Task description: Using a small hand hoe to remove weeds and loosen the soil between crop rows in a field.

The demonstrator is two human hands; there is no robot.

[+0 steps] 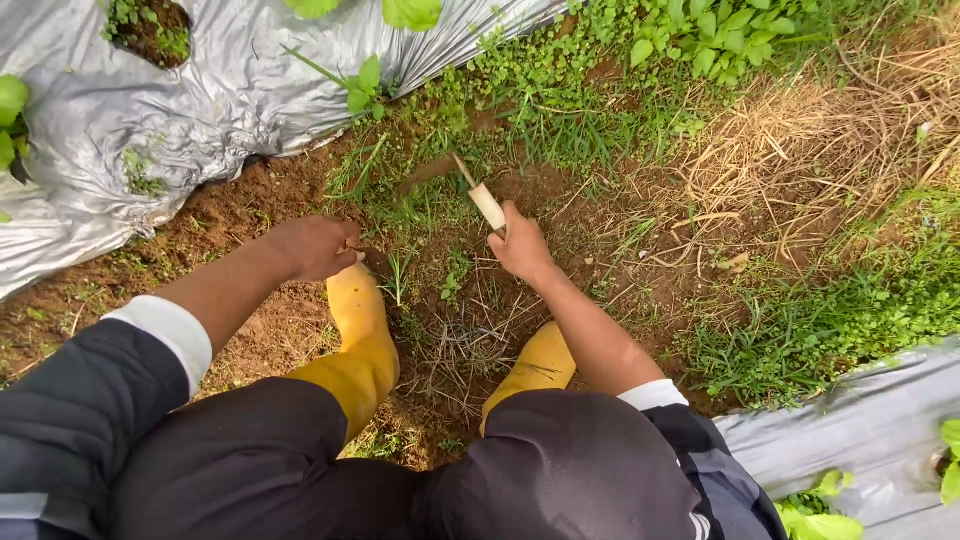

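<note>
Between two silver mulch sheets, a crouching person weeds a furrow.

From the head view: right hand [520, 245] is clenched on a pale tool handle [487, 206], its blade end sunk in grass [420, 190] ahead; left hand [318, 247] is closed low by the weeds, though what it grips is hidden. Likely risks: a pull toward the body could bring the blade near the left fingers or yellow boots [362, 340]; a wide stroke could tear the sheet [200, 100].

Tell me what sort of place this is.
Most likely a vegetable field or garden plot: silver plastic mulch covers raised beds with leafy plants, and a weedy soil furrow runs between them.
</note>
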